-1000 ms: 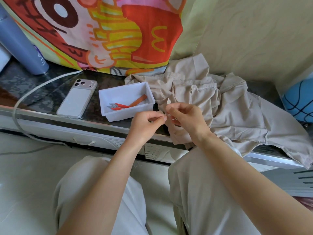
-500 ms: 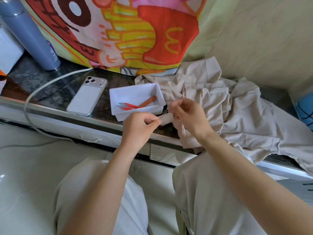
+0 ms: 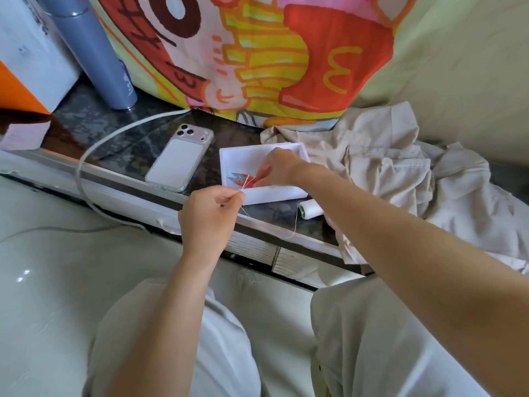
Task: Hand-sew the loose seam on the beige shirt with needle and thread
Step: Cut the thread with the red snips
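Observation:
The beige shirt (image 3: 400,179) lies crumpled on the dark counter at the right. A white thread spool (image 3: 310,210) rests on its side beside it, and a thread (image 3: 290,234) trails from it over the counter edge. My left hand (image 3: 213,213) pinches the thread, and perhaps a needle too small to make out, in front of the white tray (image 3: 274,194). My right hand (image 3: 276,167) is inside the tray with its fingers on the orange thread snips (image 3: 243,179). I cannot tell whether it grips them.
A phone (image 3: 180,157) lies face down left of the tray, with a white cable (image 3: 114,133) curving past it. A grey-blue bottle (image 3: 94,53) and a white box (image 3: 31,53) stand at the back left. A printed cloth (image 3: 257,53) hangs behind. The counter has a metal front edge (image 3: 114,181).
My right hand left the shirt and thread and moved left into the tray onto the snips. My left hand still pinches the thread. The spool now shows on the counter.

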{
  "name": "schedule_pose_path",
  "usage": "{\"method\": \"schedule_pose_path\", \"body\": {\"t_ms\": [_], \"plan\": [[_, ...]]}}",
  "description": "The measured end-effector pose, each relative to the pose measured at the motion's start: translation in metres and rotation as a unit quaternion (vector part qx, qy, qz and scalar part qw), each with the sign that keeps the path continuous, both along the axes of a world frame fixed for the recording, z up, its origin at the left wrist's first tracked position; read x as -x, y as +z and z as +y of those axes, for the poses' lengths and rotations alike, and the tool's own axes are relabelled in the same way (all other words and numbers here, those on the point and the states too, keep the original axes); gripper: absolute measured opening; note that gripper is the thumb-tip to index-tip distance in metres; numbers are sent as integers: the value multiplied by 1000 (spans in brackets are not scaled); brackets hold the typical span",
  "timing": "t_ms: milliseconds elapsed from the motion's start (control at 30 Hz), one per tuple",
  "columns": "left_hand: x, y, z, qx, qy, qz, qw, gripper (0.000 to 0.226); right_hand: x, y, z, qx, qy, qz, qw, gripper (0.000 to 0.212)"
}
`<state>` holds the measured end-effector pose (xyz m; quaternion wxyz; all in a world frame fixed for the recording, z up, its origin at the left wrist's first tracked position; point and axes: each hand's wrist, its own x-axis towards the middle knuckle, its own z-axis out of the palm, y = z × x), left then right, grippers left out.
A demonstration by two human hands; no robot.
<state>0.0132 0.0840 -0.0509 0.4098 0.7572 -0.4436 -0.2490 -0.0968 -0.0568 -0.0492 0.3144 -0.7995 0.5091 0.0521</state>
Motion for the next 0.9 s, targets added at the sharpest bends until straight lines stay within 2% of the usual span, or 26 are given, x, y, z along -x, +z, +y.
{"method": "schedule_pose_path", "body": {"t_ms": [100,167,367,433,567,667,767,900], "plan": [[-5,1,0,-8,3,-12,1000,12,-8,2,-3,9,27,55,998,51],[-7,1,0,-14,5,-22,1000,13,-13,4,-3,27,43,77,996,52],[-9,2,-1,-13,2,-12,1000,18,-12,8,-5,86,53,73,992,36],[-8,1,-1,-11,-4,1,1000,15,-3,12,1,105,23,24,994,31],[-6,-1,-3,-13,-24,64,998,9,25,19,28,77,-127,-137,979,26],[-1,2,-1,-32,-66,132,989,9,44,19,52,-32,-227,-260,938,22],[4,3,0,-36,-94,159,982,10,57,19,73,-163,-249,-378,876,15],[11,3,2,-38,-124,170,977,15,61,17,90,-240,-254,-418,839,18]]}}
